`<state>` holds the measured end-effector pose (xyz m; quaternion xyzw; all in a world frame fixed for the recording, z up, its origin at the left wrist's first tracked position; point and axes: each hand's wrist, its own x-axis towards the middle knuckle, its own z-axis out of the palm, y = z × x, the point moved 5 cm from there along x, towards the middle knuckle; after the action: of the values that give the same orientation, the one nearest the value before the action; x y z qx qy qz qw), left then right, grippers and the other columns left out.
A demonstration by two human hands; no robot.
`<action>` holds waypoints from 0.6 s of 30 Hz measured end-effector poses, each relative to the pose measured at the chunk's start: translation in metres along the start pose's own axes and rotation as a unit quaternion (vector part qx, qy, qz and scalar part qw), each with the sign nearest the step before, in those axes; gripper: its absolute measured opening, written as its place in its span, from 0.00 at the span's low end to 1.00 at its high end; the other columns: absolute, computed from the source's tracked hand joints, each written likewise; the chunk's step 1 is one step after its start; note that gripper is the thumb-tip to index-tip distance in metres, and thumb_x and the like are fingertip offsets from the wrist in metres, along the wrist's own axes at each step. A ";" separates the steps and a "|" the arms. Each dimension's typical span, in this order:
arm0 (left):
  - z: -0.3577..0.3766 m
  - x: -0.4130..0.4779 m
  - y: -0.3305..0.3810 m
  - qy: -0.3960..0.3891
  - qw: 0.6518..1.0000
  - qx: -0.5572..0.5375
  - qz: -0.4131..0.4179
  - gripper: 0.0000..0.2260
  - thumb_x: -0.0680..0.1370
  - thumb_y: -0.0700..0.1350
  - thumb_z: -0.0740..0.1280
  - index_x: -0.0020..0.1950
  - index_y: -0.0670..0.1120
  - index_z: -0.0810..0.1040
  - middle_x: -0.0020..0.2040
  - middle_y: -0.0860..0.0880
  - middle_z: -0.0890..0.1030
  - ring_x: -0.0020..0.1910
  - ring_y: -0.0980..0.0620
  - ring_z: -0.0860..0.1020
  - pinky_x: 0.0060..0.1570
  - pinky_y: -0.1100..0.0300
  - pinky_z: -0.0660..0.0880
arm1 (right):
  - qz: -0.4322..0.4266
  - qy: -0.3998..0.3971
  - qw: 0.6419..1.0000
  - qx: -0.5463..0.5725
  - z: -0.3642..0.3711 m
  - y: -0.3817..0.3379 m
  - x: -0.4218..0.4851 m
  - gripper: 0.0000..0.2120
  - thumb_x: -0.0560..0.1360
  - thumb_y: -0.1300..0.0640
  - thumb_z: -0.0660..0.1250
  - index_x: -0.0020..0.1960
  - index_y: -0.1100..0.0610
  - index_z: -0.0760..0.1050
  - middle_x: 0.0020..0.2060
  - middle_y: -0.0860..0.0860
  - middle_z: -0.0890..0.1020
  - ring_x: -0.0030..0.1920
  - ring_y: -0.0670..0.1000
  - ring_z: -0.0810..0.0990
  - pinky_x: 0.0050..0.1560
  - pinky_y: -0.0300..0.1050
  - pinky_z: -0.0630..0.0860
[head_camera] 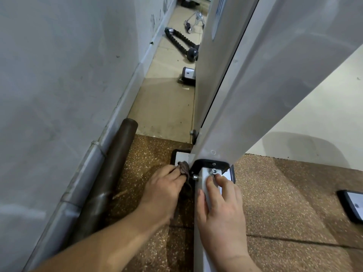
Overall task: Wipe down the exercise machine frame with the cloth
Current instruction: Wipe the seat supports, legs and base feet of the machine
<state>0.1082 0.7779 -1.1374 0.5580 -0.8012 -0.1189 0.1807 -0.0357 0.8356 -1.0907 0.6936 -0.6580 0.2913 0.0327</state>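
Left hand [164, 190], fingers curled round a crumpled dark brown cloth [184, 168], presses it on the white metal machine frame [205, 185]; right hand [221, 206] rests there, fingers relaxed

Brown speckled mat [275, 193] under the post [235, 95]. Tan tiles [167, 107] just past the post. Long dark pipe [110, 173] left of the post, flat on the mat. Small black pad [188, 74] behind the post, on the tiles. Black rope handle [180, 44] farther behind the post. Shiny metal handle [193, 19] farther still. Black foot [351, 205] right of the post, on the mat.
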 end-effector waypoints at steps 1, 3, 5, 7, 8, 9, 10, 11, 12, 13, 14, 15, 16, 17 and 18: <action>-0.006 0.004 -0.007 -0.020 0.999 0.034 0.026 0.17 0.79 0.48 0.72 0.68 0.52 0.80 0.67 0.56 0.80 0.71 0.50 0.69 0.73 0.54 0.63 | 0.001 -0.003 1.000 0.001 0.000 -0.001 0.000 0.19 0.80 0.51 0.62 0.61 0.63 0.82 0.58 0.60 0.79 0.57 0.60 0.75 0.57 0.56 0.79; -0.015 0.031 -0.019 -0.056 0.995 0.082 0.028 0.18 0.82 0.49 0.65 0.72 0.54 0.75 0.73 0.55 0.74 0.77 0.48 0.63 0.77 0.50 0.56 | 0.007 -0.020 1.000 -0.003 0.000 -0.001 0.001 0.20 0.80 0.50 0.61 0.61 0.62 0.81 0.58 0.59 0.78 0.57 0.60 0.75 0.58 0.55 0.78; -0.015 0.054 -0.018 -0.075 0.990 0.118 0.009 0.19 0.79 0.50 0.68 0.70 0.54 0.76 0.72 0.54 0.74 0.76 0.47 0.63 0.76 0.50 0.57 | 0.013 -0.036 0.999 -0.013 0.000 0.000 0.002 0.20 0.80 0.49 0.60 0.61 0.61 0.81 0.58 0.58 0.78 0.58 0.60 0.74 0.60 0.54 0.76; -0.002 0.058 -0.010 -0.064 0.993 0.094 -0.042 0.16 0.80 0.49 0.66 0.68 0.53 0.77 0.71 0.53 0.74 0.72 0.47 0.64 0.72 0.50 0.62 | 0.012 -0.038 0.999 -0.012 -0.002 -0.001 0.001 0.20 0.80 0.49 0.59 0.61 0.61 0.81 0.58 0.58 0.78 0.58 0.59 0.74 0.60 0.51 0.73; 0.004 0.050 -0.008 -0.050 0.994 0.070 -0.063 0.14 0.81 0.47 0.64 0.67 0.52 0.77 0.72 0.53 0.73 0.71 0.47 0.65 0.71 0.50 0.65 | 0.009 -0.037 0.999 -0.008 -0.003 -0.002 0.002 0.19 0.81 0.49 0.59 0.61 0.61 0.81 0.58 0.58 0.77 0.58 0.59 0.74 0.61 0.50 0.72; 0.007 0.038 -0.006 -0.034 0.996 0.050 -0.071 0.14 0.82 0.45 0.63 0.67 0.52 0.78 0.73 0.54 0.73 0.69 0.47 0.66 0.69 0.50 0.68 | 0.009 -0.042 0.999 -0.004 -0.004 -0.003 0.004 0.20 0.81 0.49 0.59 0.61 0.60 0.81 0.58 0.57 0.77 0.58 0.59 0.74 0.61 0.49 0.72; 0.006 0.025 -0.003 -0.018 0.998 0.031 -0.059 0.13 0.83 0.43 0.63 0.65 0.51 0.79 0.71 0.54 0.75 0.66 0.48 0.69 0.66 0.50 0.72 | 0.013 -0.049 0.999 -0.004 -0.003 -0.003 0.004 0.20 0.81 0.48 0.58 0.61 0.60 0.81 0.58 0.57 0.77 0.58 0.58 0.73 0.61 0.49 0.72; 0.005 0.010 -0.001 -0.007 0.999 0.009 -0.036 0.12 0.81 0.41 0.65 0.63 0.50 0.81 0.68 0.54 0.78 0.62 0.48 0.71 0.60 0.50 0.76 | 0.019 -0.054 0.998 -0.006 -0.003 -0.002 0.003 0.20 0.81 0.48 0.58 0.62 0.59 0.81 0.58 0.56 0.77 0.59 0.57 0.73 0.61 0.49 0.72; 0.003 -0.003 0.001 0.001 1.000 -0.004 -0.006 0.11 0.79 0.39 0.70 0.60 0.49 0.83 0.63 0.54 0.80 0.58 0.49 0.74 0.55 0.51 0.79 | 0.024 -0.057 0.998 -0.008 -0.003 -0.001 0.003 0.21 0.81 0.47 0.57 0.62 0.58 0.81 0.59 0.56 0.77 0.59 0.57 0.73 0.61 0.49 0.74; 0.003 -0.016 0.003 -0.001 1.000 -0.006 0.016 0.11 0.75 0.38 0.74 0.56 0.49 0.84 0.59 0.54 0.83 0.55 0.50 0.76 0.49 0.52 0.81 | 0.025 -0.057 0.998 -0.008 -0.003 -0.001 0.003 0.21 0.81 0.47 0.57 0.62 0.58 0.81 0.58 0.56 0.77 0.59 0.57 0.73 0.60 0.50 0.75; 0.003 -0.027 0.003 -0.011 1.000 -0.011 0.022 0.12 0.72 0.37 0.76 0.53 0.49 0.85 0.56 0.54 0.84 0.52 0.51 0.77 0.46 0.52 0.82 | 0.023 -0.058 0.998 -0.005 -0.004 -0.001 0.003 0.21 0.81 0.47 0.57 0.62 0.59 0.81 0.58 0.56 0.77 0.59 0.57 0.73 0.60 0.51 0.75; 0.002 -0.036 0.003 -0.019 0.999 -0.033 0.009 0.11 0.72 0.37 0.76 0.52 0.49 0.85 0.53 0.54 0.84 0.50 0.51 0.78 0.46 0.52 0.82 | 0.019 -0.060 0.998 -0.001 -0.004 -0.001 0.003 0.21 0.81 0.47 0.57 0.62 0.59 0.81 0.58 0.56 0.77 0.59 0.57 0.73 0.60 0.51 0.75; -0.003 -0.042 0.003 -0.020 0.998 -0.063 -0.022 0.09 0.75 0.38 0.73 0.53 0.49 0.85 0.52 0.54 0.84 0.50 0.52 0.78 0.49 0.52 0.81 | 0.017 -0.065 0.998 0.003 -0.005 -0.002 0.004 0.21 0.82 0.47 0.57 0.62 0.59 0.81 0.58 0.56 0.77 0.58 0.57 0.74 0.60 0.51 0.75; -0.009 -0.045 0.004 -0.010 0.992 -0.102 -0.066 0.08 0.78 0.39 0.71 0.56 0.48 0.85 0.52 0.54 0.84 0.51 0.52 0.78 0.54 0.54 0.79 | 0.016 -0.071 0.997 0.003 -0.006 -0.003 0.005 0.21 0.82 0.47 0.58 0.62 0.59 0.81 0.57 0.56 0.77 0.58 0.57 0.74 0.60 0.50 0.74; -0.017 -0.047 0.004 0.013 0.983 -0.139 -0.116 0.09 0.80 0.41 0.69 0.58 0.48 0.85 0.53 0.54 0.83 0.53 0.52 0.79 0.57 0.56 0.76 | 0.018 -0.083 0.996 0.003 -0.008 -0.003 0.007 0.20 0.82 0.47 0.58 0.62 0.58 0.81 0.57 0.55 0.78 0.57 0.56 0.73 0.60 0.49 0.73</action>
<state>0.1264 0.8233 -1.1272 0.6182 -0.7043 -0.2417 0.2520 -0.0359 0.8333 -1.0802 0.7032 -0.6702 0.2356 -0.0291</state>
